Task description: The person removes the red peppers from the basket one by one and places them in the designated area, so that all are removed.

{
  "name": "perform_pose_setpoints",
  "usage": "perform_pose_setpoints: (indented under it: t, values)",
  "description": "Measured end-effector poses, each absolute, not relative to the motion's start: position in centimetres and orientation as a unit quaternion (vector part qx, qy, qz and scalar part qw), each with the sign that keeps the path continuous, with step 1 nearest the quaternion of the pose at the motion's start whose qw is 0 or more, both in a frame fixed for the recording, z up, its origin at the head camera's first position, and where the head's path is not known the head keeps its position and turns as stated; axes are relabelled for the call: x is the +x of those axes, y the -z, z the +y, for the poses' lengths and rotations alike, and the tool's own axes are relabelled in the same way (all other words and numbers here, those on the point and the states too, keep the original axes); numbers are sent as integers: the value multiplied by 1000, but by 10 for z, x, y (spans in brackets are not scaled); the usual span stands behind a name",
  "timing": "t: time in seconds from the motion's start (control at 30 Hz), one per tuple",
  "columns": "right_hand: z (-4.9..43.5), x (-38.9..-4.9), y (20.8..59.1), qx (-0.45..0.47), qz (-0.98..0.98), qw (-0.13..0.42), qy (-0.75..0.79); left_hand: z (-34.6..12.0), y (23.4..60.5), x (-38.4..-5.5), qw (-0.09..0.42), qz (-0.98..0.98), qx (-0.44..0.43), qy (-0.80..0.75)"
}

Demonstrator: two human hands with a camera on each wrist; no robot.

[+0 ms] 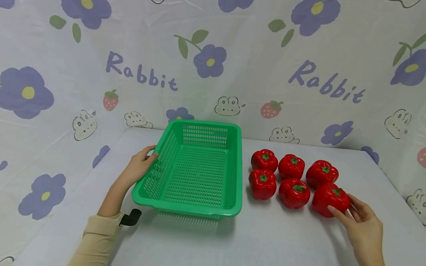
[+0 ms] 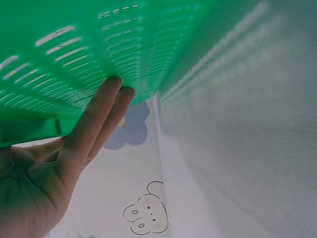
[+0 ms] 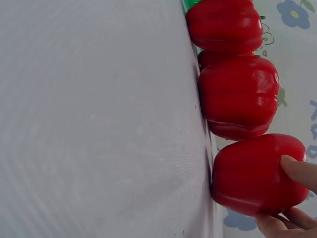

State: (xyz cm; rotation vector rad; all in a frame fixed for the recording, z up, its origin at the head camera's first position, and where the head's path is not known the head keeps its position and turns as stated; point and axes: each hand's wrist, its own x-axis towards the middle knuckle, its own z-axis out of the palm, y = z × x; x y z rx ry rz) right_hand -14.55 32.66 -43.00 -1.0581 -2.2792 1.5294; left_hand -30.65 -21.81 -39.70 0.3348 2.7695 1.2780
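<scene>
A green plastic basket with slotted walls stands left of centre, its floor bare. My left hand grips its left rim, thumb over the edge. In the left wrist view, two long fingers lie along the outside of the slotted wall. To the right of the basket, several red bell peppers with green stems sit in two rows. My right hand holds the front-right bell pepper, thumb on its near side and fingers around its right side. The right wrist view shows this pepper beside its neighbour.
A white-covered table lies under everything. Behind it hangs a pale cloth printed with flowers, rabbits and strawberries, which also runs along the left and right sides. The nearest bell pepper to the basket sits just off its right wall.
</scene>
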Motion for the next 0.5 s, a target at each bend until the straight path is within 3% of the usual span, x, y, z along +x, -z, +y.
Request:
perform_pose_setpoints:
  t: [0.5]
  values:
    - [323, -144, 434, -318, -793, 85, -513, -218, 399, -308, 38, 900, 108, -420]
